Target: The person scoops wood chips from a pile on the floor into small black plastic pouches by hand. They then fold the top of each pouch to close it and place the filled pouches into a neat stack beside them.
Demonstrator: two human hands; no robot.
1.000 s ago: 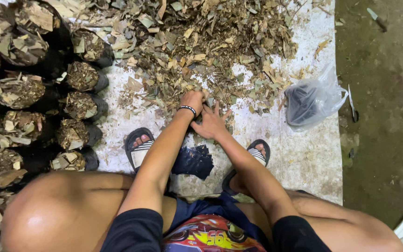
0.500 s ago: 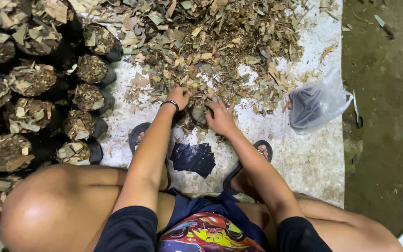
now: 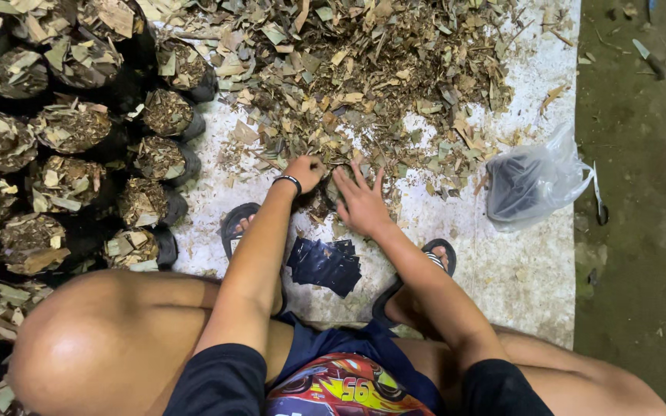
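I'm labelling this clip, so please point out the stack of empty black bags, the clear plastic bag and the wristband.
stack of empty black bags [image 3: 325, 266], head view, middle of the top bag.
clear plastic bag [image 3: 537, 181], head view, its bulging middle.
wristband [image 3: 290, 182], head view, the band on the left wrist.

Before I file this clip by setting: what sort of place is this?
Probably a plant-nursery work spot on the ground: rows of filled black grow bags, a heap of dry leaf litter on a white sheet, and flat empty bags.
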